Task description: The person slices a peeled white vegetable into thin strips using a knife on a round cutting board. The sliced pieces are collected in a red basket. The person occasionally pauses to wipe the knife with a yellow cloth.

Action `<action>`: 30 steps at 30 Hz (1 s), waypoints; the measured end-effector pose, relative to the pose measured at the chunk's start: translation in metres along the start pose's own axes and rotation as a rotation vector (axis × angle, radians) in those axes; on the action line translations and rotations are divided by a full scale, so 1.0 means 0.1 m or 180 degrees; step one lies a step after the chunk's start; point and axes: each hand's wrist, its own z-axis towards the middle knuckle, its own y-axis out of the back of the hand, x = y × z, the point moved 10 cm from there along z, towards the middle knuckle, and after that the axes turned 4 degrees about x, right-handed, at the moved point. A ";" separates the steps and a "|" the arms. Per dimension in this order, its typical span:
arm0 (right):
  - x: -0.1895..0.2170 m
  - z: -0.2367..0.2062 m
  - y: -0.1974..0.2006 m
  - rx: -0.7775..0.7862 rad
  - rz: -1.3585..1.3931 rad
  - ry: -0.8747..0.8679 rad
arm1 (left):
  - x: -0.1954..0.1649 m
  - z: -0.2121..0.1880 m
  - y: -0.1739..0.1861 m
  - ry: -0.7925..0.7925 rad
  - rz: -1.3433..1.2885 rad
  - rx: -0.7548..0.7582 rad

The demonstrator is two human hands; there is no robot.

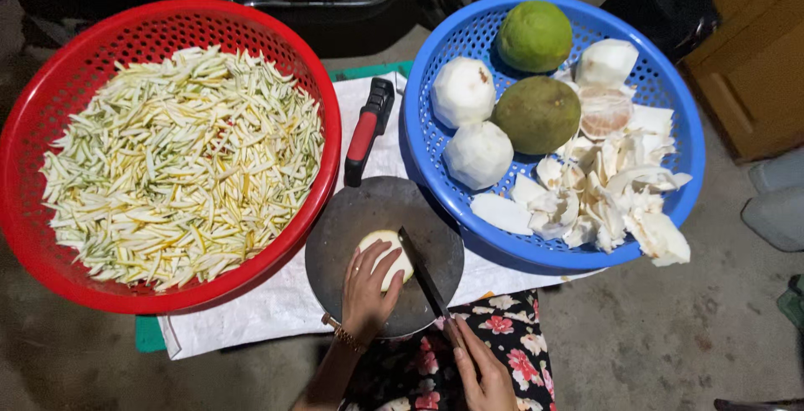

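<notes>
My left hand (366,289) presses down on a pale piece of pomelo rind (395,253) lying on the round dark chopping board (352,214). My right hand (479,369) grips the handle of a knife (421,270), whose blade rests against the right side of the rind piece. A watch band sits on my left wrist. The board lies on a white sack cloth (276,302).
A red basket (50,93) at the left is full of thin rind strips (180,164). A blue basket (670,84) at the right holds green pomelos (536,36), peeled white ones and rind pieces. A red and black peeler (367,130) lies between the baskets. Bare concrete floor lies all around.
</notes>
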 end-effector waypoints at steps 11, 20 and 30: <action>0.03 -0.06 0.02 0.0210 -0.0882 -0.0636 | -0.08 0.06 0.02 0.0028 0.0137 -0.0150; 0.36 0.38 -0.12 0.0214 -0.0986 -0.0373 | -0.05 0.07 0.00 0.0098 0.0125 -0.0088; 0.42 0.36 0.00 0.0059 -0.0475 -0.0061 | -0.04 0.05 -0.03 0.0153 0.0205 0.0059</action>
